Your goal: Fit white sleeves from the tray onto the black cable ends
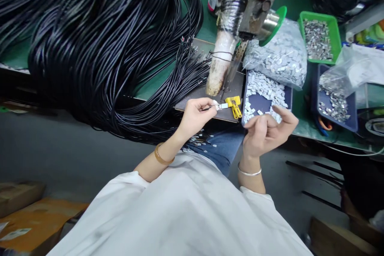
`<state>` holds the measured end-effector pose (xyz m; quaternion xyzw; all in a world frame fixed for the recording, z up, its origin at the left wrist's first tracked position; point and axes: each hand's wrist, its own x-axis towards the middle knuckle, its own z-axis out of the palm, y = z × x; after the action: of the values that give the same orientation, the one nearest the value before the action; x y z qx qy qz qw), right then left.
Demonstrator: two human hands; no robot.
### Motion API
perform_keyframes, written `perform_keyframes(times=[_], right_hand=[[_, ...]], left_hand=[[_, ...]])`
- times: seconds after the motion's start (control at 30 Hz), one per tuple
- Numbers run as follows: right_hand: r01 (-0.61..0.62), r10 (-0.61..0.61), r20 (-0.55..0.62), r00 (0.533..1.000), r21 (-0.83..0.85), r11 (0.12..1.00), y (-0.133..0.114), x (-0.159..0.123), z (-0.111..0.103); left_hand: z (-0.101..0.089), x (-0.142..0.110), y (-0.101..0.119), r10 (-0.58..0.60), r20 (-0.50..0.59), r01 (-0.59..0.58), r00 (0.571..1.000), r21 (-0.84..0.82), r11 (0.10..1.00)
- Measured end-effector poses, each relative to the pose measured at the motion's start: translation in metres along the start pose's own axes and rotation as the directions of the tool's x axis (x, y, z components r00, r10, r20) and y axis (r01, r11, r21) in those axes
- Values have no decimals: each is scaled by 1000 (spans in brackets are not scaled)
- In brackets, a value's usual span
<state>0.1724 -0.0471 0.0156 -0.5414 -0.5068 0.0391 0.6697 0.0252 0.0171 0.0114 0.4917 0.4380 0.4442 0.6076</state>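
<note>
My left hand (200, 114) is closed in a pinch on the end of a thin black cable (206, 109). Just past its fingertips a small white piece (223, 106) reaches a yellow holder (234, 105) on the dark work plate (225, 115); whether the cable end touches it is too small to tell. My right hand (265, 132) is raised by the near side of a blue tray (260, 104) of small white pieces (274, 92). Its fingers are partly bent and apart, one stretched to the right, and nothing shows in them.
Thick bundles of black cable (114, 48) cover the left side. A taped duct (223, 48) and a metal machine part (255, 20) hang above the plate. To the right are a bag of white pieces (279, 56), a green tray (336, 34) and another blue tray (325, 106).
</note>
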Motion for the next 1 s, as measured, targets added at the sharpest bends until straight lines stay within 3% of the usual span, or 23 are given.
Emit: perform_keyframes(times=[0.1, 0.2, 0.3, 0.67, 1.0], right_hand=[[-88, 91, 134, 987, -31, 996, -1, -1, 1], [27, 15, 272, 962, -152, 988, 3, -5, 6], [156, -87, 352, 932, -173, 973, 10, -8, 12], [216, -159, 313, 936, -156, 964, 7, -2, 25], [232, -165, 325, 931, -181, 956, 12, -9, 11]], left_hand=[[-1, -1, 2, 45, 10, -45, 999, 31, 999], [-2, -2, 1, 62, 33, -63, 998, 35, 997], [-1, -3, -2, 74, 59, -76, 996, 46, 996], [-1, -2, 6, 154, 35, -158, 987, 127, 979], [0, -6, -4, 73, 116, -89, 991, 145, 985]])
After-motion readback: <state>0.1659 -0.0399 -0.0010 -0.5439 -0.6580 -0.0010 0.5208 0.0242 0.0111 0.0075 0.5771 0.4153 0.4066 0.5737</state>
